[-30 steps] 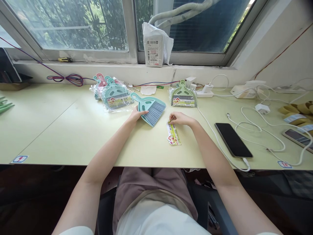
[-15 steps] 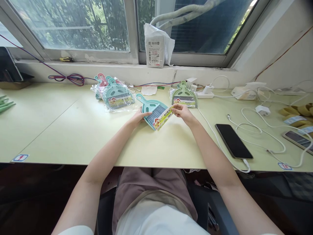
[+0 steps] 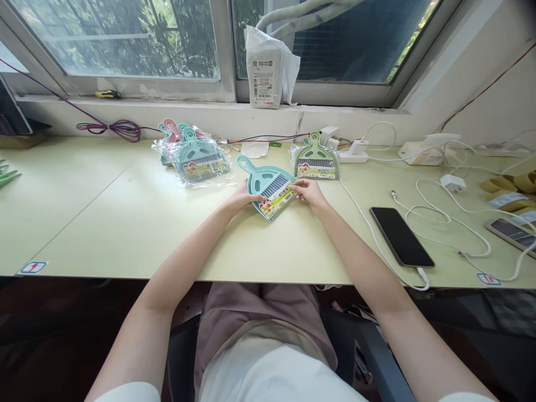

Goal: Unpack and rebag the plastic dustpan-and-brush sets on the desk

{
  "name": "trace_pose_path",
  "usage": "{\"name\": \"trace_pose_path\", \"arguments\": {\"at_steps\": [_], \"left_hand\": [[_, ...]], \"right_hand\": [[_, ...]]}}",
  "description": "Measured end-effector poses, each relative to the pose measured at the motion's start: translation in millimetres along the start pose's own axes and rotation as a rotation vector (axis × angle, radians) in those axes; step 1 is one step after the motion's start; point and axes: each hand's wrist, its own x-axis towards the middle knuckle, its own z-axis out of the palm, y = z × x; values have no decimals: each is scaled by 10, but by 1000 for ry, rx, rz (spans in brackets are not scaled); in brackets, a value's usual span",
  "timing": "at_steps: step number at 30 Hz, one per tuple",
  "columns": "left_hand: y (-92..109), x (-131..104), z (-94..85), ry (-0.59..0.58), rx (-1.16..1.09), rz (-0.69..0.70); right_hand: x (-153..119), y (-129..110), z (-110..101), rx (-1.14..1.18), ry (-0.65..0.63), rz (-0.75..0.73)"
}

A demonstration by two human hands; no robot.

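Observation:
A teal mini dustpan and brush set [image 3: 260, 177] is tilted between my hands, just above the table, its handle pointing to the upper left. My left hand [image 3: 242, 200] grips its left side, with the thumb over the front. Across the grey bristles lies a printed label card [image 3: 280, 200] in yellow and white with red pictures. The fingers of my right hand [image 3: 307, 192] pinch the card's upper right end. Behind, to the left, lie wrapped teal and pink dustpan sets [image 3: 199, 153]; a wrapped green set [image 3: 315, 156] leans at the back right.
A black phone [image 3: 401, 237] on a charging cable lies to the right, amid loose white cables [image 3: 444, 220]. A power strip [image 3: 354, 156] and bundled wires [image 3: 125, 130] line the wall. A white wrapped pack [image 3: 266, 78] stands on the sill.
My right hand has brought the label card up and left, flatter over the bristles. The card now covers more of the brush. My left thumb reaches onto the card's lower left end.

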Motion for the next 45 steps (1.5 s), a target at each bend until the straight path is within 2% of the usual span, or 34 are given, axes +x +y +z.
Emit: {"name": "trace_pose_path", "arguments": {"at_steps": [5, 14, 17, 20, 22, 24, 26, 28, 30, 35, 45], "left_hand": [[16, -15, 3, -36, 26, 32], [-24, 12, 11, -29, 16, 91], [-58, 38, 2, 18, -12, 94], [-87, 68, -6, 106, -27, 95], [-99, 85, -10, 151, -35, 98], [-107, 97, -17, 183, -47, 118], [-112, 103, -26, 208, -64, 147], [-115, 105, -33, 222, -70, 162], [-117, 105, -34, 220, -60, 178], [-125, 107, -13, 237, 14, 243], [-104, 82, 4, 247, 38, 229]], "right_hand": [[-17, 12, 16, -80, 96, -72], [-100, -7, 76, -453, 254, -327], [-108, -1, 93, -432, 337, -382], [-104, 21, 120, -285, 399, -282], [-111, 31, 162, -147, 349, -130], [-135, 33, 225, -20, 185, 7], [-172, 26, 295, 60, -22, 67], [-213, 17, 353, 103, -146, 67], [-242, 10, 385, 144, -155, 56], [-248, 6, 377, 208, -71, 68], [-235, 1, 384, 226, -37, 64]]}}
